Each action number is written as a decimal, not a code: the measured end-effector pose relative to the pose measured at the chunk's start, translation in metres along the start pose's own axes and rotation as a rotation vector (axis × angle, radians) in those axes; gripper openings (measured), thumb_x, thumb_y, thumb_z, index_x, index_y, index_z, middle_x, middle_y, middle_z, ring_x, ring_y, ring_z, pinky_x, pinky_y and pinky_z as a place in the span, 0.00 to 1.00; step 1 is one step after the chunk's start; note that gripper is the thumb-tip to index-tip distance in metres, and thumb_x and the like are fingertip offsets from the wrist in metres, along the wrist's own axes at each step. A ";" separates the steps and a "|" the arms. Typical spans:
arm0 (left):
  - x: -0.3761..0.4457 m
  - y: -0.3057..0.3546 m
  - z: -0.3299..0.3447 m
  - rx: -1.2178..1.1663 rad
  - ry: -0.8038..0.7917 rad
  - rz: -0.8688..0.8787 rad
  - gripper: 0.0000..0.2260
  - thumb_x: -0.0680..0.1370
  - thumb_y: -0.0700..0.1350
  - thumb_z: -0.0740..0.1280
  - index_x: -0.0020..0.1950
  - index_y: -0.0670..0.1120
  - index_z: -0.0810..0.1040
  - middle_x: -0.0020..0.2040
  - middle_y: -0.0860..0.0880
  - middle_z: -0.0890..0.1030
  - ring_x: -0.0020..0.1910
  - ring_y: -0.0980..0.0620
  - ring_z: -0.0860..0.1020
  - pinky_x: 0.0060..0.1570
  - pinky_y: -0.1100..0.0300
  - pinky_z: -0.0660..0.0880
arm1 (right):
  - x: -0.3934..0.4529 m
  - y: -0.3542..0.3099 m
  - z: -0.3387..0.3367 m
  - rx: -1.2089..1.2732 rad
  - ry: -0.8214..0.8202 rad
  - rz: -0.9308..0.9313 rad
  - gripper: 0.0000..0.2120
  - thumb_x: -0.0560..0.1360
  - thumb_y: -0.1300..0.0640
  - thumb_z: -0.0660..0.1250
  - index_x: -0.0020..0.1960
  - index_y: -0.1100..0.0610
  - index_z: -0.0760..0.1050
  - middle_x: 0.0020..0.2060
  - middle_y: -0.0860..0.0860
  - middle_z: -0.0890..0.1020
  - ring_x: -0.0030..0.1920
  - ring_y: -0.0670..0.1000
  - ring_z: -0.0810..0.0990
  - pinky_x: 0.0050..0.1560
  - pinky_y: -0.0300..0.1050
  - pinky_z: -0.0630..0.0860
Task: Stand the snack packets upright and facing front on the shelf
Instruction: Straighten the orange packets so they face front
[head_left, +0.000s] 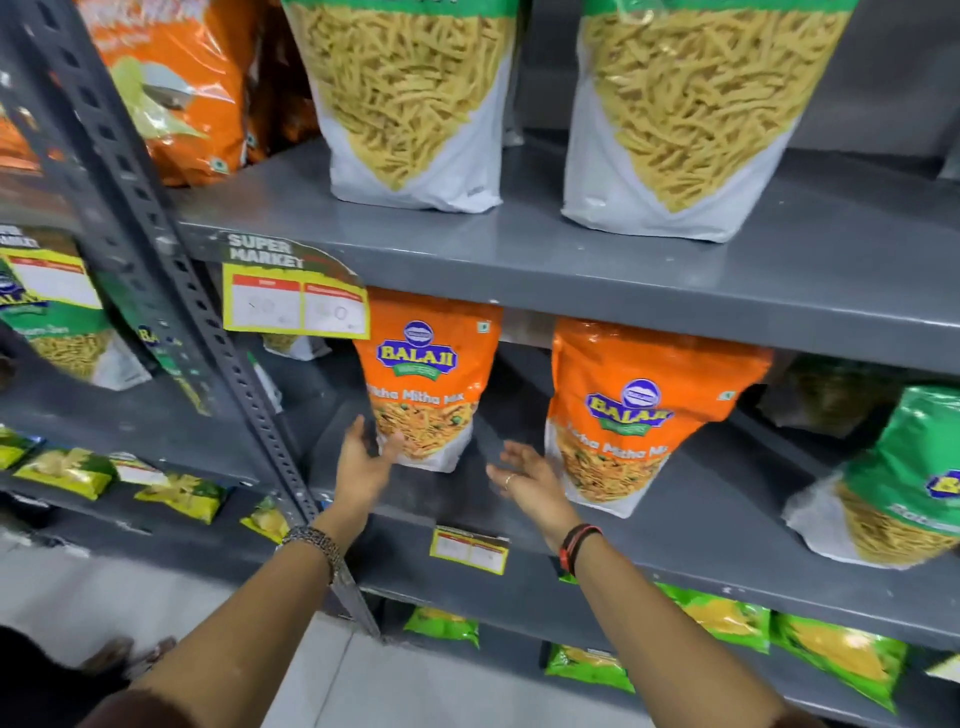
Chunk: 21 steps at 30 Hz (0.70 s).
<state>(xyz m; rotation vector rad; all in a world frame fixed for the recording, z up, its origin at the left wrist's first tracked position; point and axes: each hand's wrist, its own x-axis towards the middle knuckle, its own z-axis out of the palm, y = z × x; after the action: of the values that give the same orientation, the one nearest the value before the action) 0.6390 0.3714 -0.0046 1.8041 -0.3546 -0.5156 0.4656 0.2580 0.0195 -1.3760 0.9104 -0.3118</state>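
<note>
An orange Balaji snack packet (428, 379) stands upright, front facing out, on the middle grey shelf (519, 525). My left hand (363, 462) is open beside its lower left corner, thumb touching or nearly touching the packet. My right hand (530, 480) is open, palm turned left, in the gap between that packet and a second upright orange packet (634, 421). Neither hand holds anything. A green packet (904, 488) leans at the right end of the same shelf.
Two large white packets (410, 104) (691, 114) stand on the upper shelf (571, 270). A price tag (296, 304) hangs from that shelf's edge. A slotted grey post (208, 338) runs down on the left. Small green packets (727, 618) lie on the lower shelf.
</note>
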 end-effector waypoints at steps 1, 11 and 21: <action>0.015 -0.005 -0.009 0.040 -0.045 0.004 0.39 0.68 0.57 0.71 0.70 0.38 0.63 0.68 0.42 0.73 0.68 0.44 0.72 0.66 0.46 0.70 | 0.005 -0.004 0.011 -0.011 0.009 0.005 0.28 0.74 0.59 0.66 0.71 0.56 0.61 0.70 0.55 0.68 0.69 0.54 0.69 0.69 0.53 0.68; 0.072 -0.005 -0.039 0.300 -0.393 0.031 0.24 0.71 0.43 0.72 0.63 0.40 0.68 0.59 0.46 0.78 0.60 0.49 0.75 0.58 0.54 0.71 | 0.035 -0.012 0.091 0.066 0.140 -0.035 0.24 0.74 0.66 0.63 0.69 0.57 0.62 0.60 0.52 0.73 0.61 0.53 0.73 0.61 0.50 0.72; 0.087 -0.008 -0.031 0.262 -0.412 0.063 0.24 0.73 0.49 0.69 0.67 0.46 0.68 0.68 0.46 0.74 0.67 0.45 0.72 0.58 0.56 0.69 | 0.048 -0.007 0.097 0.135 0.234 -0.087 0.24 0.74 0.66 0.64 0.68 0.55 0.64 0.58 0.50 0.73 0.60 0.50 0.72 0.61 0.45 0.70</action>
<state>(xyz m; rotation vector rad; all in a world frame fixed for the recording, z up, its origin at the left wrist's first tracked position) 0.7294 0.3570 -0.0189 1.9229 -0.7900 -0.8292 0.5670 0.2918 0.0011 -1.2730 1.0037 -0.6002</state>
